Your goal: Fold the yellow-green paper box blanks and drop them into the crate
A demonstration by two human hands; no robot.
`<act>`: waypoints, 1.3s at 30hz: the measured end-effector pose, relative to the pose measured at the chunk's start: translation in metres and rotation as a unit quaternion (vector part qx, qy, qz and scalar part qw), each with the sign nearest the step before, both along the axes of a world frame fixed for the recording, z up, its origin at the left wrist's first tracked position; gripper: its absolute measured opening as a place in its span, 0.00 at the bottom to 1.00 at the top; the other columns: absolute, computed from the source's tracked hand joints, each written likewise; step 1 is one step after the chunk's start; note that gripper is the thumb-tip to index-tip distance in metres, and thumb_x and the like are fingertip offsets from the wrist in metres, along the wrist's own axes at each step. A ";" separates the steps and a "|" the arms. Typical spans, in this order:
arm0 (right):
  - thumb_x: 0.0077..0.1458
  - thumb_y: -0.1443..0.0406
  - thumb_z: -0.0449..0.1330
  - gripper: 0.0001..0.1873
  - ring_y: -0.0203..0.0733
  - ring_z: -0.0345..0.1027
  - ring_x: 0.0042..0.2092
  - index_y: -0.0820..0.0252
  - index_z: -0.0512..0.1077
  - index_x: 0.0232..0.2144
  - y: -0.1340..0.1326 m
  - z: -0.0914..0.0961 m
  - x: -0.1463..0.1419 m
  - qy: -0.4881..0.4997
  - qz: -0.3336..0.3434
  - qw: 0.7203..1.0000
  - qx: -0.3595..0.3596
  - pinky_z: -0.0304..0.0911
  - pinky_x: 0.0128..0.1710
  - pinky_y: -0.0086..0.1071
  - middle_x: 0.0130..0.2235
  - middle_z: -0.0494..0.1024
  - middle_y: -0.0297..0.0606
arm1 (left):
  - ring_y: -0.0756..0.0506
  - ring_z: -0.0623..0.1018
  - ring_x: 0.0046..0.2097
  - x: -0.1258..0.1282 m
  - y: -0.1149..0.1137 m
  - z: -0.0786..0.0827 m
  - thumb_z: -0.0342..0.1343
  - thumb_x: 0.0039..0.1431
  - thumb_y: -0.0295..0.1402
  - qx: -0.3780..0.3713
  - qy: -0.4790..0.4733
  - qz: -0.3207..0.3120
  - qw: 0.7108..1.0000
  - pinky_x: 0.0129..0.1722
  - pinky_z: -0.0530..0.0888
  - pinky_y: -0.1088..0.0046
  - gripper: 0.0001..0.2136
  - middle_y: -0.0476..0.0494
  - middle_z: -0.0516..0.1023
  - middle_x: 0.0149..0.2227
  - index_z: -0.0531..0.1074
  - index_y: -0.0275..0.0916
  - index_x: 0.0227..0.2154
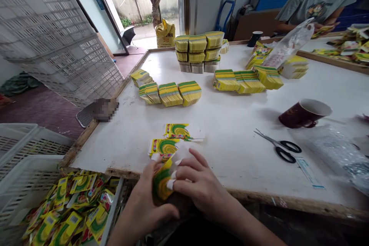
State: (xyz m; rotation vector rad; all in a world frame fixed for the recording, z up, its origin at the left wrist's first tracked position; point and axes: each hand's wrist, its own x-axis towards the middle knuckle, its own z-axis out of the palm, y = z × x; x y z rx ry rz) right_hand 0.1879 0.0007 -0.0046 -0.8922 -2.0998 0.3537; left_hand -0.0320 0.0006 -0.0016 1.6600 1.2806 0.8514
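Two hands: left hand (144,203) and right hand (201,188) both pinched one packet (160,185), fingers closed on it, at the table's near edge.
Surface: white table (230,123) held stacks (170,94), scissors (278,147), mug (304,113).
Room: doorway (141,11) open behind; crates (57,42) on the left.

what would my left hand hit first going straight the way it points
Likely the nearer flat packet on the table, just beyond the left hand and the packet it holds; depth unclear.

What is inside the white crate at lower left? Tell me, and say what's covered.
The white crate holds a loose heap of yellow-green packets. They cover its floor, so anything beneath is hidden; the frame edge cuts off the rest.
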 end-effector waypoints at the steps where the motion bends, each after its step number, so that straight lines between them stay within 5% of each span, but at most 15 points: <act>1: 0.64 0.70 0.55 0.12 0.44 0.66 0.52 0.50 0.73 0.46 -0.003 -0.001 -0.003 0.013 -0.006 1.000 -0.002 0.35 0.68 0.47 0.42 0.79 0.33 | 0.31 0.77 0.53 0.005 -0.001 -0.005 0.69 0.43 0.46 -0.010 0.056 -0.018 0.998 0.52 0.74 0.52 0.38 0.35 0.77 0.54 0.67 0.43 0.59; 4: 0.60 0.65 0.58 0.30 0.53 0.49 0.66 0.53 0.56 0.63 -0.006 -0.010 -0.010 0.131 -0.106 0.983 -0.070 0.37 0.68 0.52 0.63 0.63 0.44 | 0.34 0.79 0.48 0.018 -0.007 -0.023 0.62 0.53 0.43 -0.003 0.154 0.006 0.988 0.47 0.76 0.53 0.30 0.36 0.79 0.49 0.64 0.40 0.57; 6: 0.59 0.60 0.58 0.38 0.55 0.45 0.68 0.57 0.47 0.67 -0.006 -0.018 -0.012 0.222 -0.139 0.948 -0.180 0.45 0.66 0.52 0.67 0.55 0.49 | 0.34 0.78 0.49 0.024 -0.011 -0.034 0.62 0.52 0.45 0.028 0.186 0.035 0.982 0.46 0.76 0.53 0.31 0.35 0.78 0.48 0.61 0.38 0.56; 11: 0.62 0.58 0.54 0.27 0.50 0.61 0.61 0.57 0.61 0.62 -0.002 -0.020 -0.020 0.347 0.010 0.811 -0.471 0.54 0.63 0.46 0.58 0.71 0.44 | 0.28 0.73 0.56 0.035 -0.019 -0.044 0.64 0.49 0.42 0.115 0.237 0.014 0.965 0.51 0.72 0.45 0.32 0.30 0.77 0.49 0.60 0.36 0.54; 16: 0.61 0.56 0.56 0.27 0.48 0.62 0.60 0.55 0.64 0.61 -0.003 -0.013 -0.021 0.344 0.053 0.768 -0.537 0.49 0.65 0.46 0.56 0.73 0.42 | 0.35 0.80 0.47 0.048 -0.026 -0.045 0.62 0.51 0.36 0.082 0.203 0.009 0.976 0.44 0.77 0.54 0.33 0.33 0.78 0.48 0.54 0.38 0.58; 21: 0.57 0.47 0.58 0.31 0.51 0.66 0.56 0.55 0.67 0.58 0.000 -0.017 -0.020 0.389 0.060 0.722 -0.569 0.57 0.61 0.45 0.54 0.74 0.44 | 0.39 0.79 0.50 0.052 -0.028 -0.041 0.59 0.55 0.35 0.100 0.136 0.013 0.985 0.45 0.77 0.62 0.29 0.37 0.76 0.52 0.54 0.43 0.57; 23: 0.59 0.44 0.54 0.31 0.51 0.69 0.53 0.56 0.68 0.57 -0.001 -0.019 -0.021 0.390 0.051 0.748 -0.534 0.61 0.57 0.44 0.51 0.76 0.44 | 0.39 0.80 0.49 0.052 -0.027 -0.038 0.59 0.54 0.33 0.106 0.139 0.012 0.985 0.45 0.77 0.62 0.25 0.38 0.77 0.51 0.56 0.44 0.54; 25: 0.61 0.45 0.51 0.31 0.52 0.69 0.52 0.57 0.67 0.57 -0.003 -0.020 -0.022 0.355 0.048 0.810 -0.465 0.64 0.55 0.43 0.51 0.76 0.45 | 0.38 0.81 0.45 0.050 -0.025 -0.036 0.59 0.53 0.32 0.082 0.133 0.011 0.988 0.42 0.78 0.61 0.26 0.39 0.78 0.48 0.56 0.44 0.53; 29: 0.63 0.60 0.56 0.31 0.51 0.60 0.63 0.59 0.56 0.65 -0.010 -0.018 -0.021 0.194 0.089 0.920 -0.330 0.57 0.62 0.42 0.63 0.64 0.50 | 0.36 0.81 0.45 0.047 -0.020 -0.043 0.59 0.52 0.33 0.071 0.112 0.022 0.991 0.41 0.78 0.58 0.27 0.35 0.76 0.47 0.56 0.41 0.54; 33: 0.65 0.71 0.49 0.25 0.45 0.54 0.67 0.56 0.62 0.63 -0.011 -0.021 -0.022 0.146 0.082 0.951 -0.259 0.55 0.64 0.39 0.66 0.60 0.49 | 0.31 0.76 0.52 0.047 -0.020 -0.054 0.60 0.50 0.33 0.148 0.154 0.095 0.972 0.45 0.76 0.51 0.30 0.25 0.68 0.54 0.55 0.39 0.55; 39: 0.63 0.72 0.52 0.27 0.52 0.51 0.68 0.61 0.60 0.63 -0.004 -0.036 -0.011 0.082 0.024 0.969 -0.231 0.59 0.61 0.45 0.67 0.57 0.57 | 0.34 0.77 0.50 0.037 -0.023 -0.048 0.60 0.52 0.35 0.137 0.201 0.121 0.963 0.47 0.76 0.51 0.27 0.33 0.74 0.49 0.58 0.40 0.54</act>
